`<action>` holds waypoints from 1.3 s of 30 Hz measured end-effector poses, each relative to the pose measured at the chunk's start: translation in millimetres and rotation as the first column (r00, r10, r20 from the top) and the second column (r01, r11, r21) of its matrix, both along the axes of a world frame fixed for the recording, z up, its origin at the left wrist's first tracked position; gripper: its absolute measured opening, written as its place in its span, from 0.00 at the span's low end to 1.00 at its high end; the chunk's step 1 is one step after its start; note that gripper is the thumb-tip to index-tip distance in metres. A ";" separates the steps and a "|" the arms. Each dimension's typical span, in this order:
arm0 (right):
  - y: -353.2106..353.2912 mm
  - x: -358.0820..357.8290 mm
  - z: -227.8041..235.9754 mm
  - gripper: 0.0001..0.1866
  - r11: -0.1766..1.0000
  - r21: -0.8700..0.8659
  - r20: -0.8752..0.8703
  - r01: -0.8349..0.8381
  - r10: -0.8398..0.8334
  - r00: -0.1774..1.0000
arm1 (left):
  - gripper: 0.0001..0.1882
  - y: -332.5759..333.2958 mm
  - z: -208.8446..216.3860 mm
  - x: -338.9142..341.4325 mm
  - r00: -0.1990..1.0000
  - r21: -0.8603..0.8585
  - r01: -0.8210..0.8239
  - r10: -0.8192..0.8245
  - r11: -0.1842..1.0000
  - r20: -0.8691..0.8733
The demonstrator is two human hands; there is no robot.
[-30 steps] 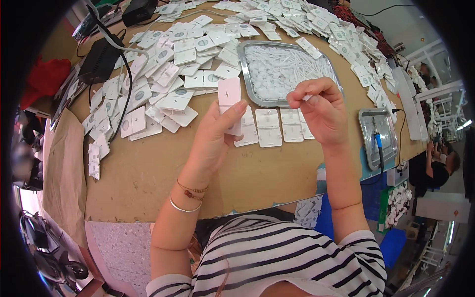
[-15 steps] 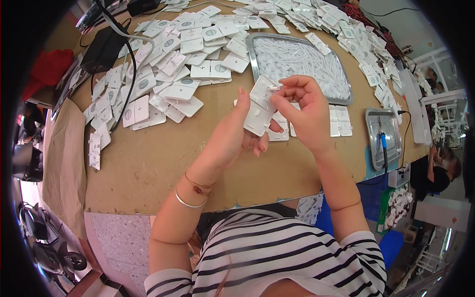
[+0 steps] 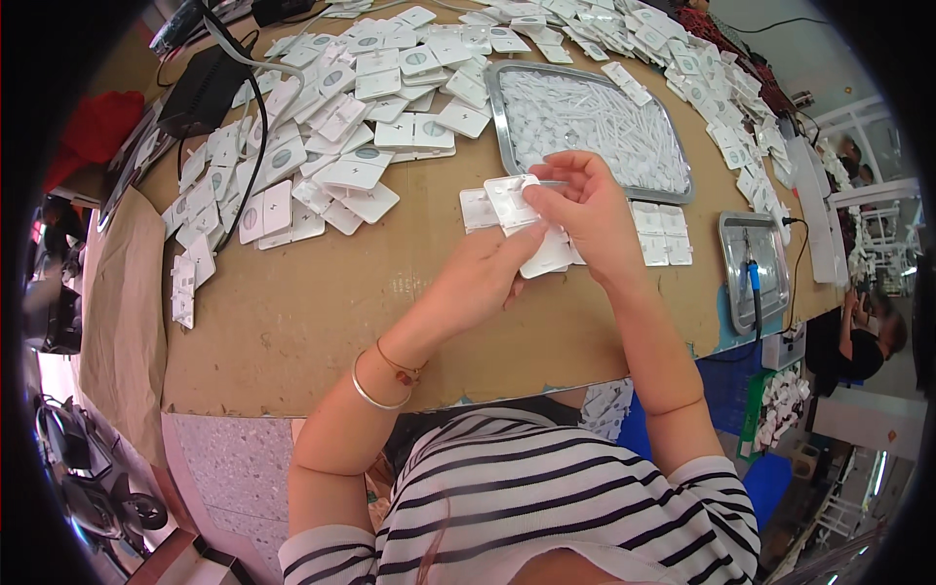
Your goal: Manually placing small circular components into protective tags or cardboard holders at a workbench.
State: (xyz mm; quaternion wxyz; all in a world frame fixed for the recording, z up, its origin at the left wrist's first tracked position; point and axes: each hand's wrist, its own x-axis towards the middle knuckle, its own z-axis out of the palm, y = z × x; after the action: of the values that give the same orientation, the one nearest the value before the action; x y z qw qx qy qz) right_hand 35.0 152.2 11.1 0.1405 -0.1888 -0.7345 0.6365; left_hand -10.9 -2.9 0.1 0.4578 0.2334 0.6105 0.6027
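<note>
White two-section plastic panel [image 3: 505, 205]: held above the bench [image 3: 292, 331], just short of a metal tray [image 3: 501, 127] of small white parts [image 3: 585, 122]. Left hand [image 3: 478, 278] — grip closed on the panel, thumb across its face. Right hand [image 3: 590, 214] — thumb at the upper section, fingers curled; I cannot tell whether that grip is closed on anything. Similar panels [image 3: 663, 234] lie in a row behind the hands.

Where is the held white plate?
The white plate is near the head view's centre, in the left hand, touching the right hand, nearer the person than the large tray.
</note>
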 end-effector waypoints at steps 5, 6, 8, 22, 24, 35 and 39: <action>1.4 4.7 -0.8 0.23 0.997 -0.001 0.046 -0.079 0.079 0.996 | 0.16 0.5 -3.0 1.5 0.922 0.037 -0.073 0.081 0.997 -0.378; -2.9 5.6 0.7 0.22 0.997 0.062 0.010 -0.037 0.036 0.999 | 0.16 1.9 -2.4 1.8 0.921 0.035 -0.071 0.079 0.997 -0.382; -10.4 8.8 5.5 0.22 0.992 0.122 -0.035 0.012 -0.007 0.999 | 0.15 6.3 0.4 4.5 0.899 -0.054 -0.139 0.103 0.989 -0.426; -14.9 17.5 -0.2 0.18 0.978 0.158 -0.008 -0.140 0.143 0.990 | 0.15 -27.4 9.7 1.9 0.829 -0.103 -0.396 0.307 0.912 -0.467; -11.4 15.2 -1.6 0.18 0.979 0.163 -0.054 -0.118 0.128 0.990 | 0.16 -45.4 9.4 -9.3 0.845 -0.199 -0.447 0.338 0.872 -0.414; 8.8 17.7 -4.8 0.16 0.980 0.172 -0.044 -0.103 0.112 0.993 | 0.19 -37.8 16.3 -31.1 0.559 -0.454 -0.578 -0.076 0.678 -0.826; 23.0 11.5 -1.6 0.15 0.993 0.116 -0.081 -0.021 0.030 0.996 | 0.16 -46.8 11.2 -54.4 0.006 0.062 -0.725 0.096 0.685 -0.995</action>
State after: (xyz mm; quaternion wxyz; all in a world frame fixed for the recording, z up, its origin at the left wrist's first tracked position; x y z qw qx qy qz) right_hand 46.5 175.2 9.6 0.1733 -0.1446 -0.7658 0.6022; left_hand -65.2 -49.7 11.3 -0.2110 0.2345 0.9175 0.2422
